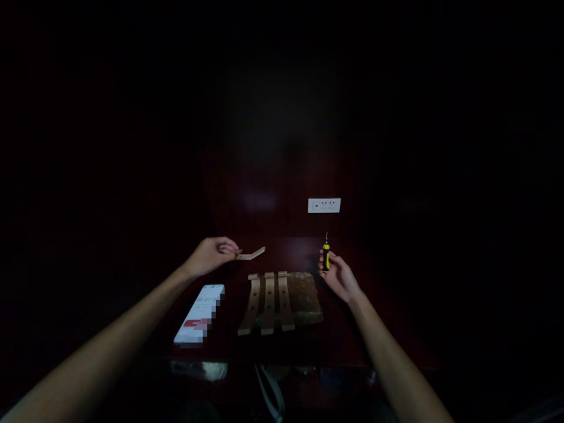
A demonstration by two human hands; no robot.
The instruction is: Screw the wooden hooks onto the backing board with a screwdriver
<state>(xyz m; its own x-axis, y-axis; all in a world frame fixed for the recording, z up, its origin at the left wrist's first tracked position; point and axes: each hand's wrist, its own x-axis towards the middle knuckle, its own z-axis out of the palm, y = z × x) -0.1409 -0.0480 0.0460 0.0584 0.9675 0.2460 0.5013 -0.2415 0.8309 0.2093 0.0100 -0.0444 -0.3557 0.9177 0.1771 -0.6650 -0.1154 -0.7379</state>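
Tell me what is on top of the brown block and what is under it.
Three wooden strips lie side by side across the brown block, its right part bare. What is under the block cannot be seen; it covers that spot.

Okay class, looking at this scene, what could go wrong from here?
The screwdriver in the right hand has a bare tip; in such dim light it could slip and jab the left hand, which holds a bent wooden strip.

The three wooden strips lie across a brown block with their near ends past its edge, so a knock might shift them.

The phone lies near the left forearm and might get nudged.
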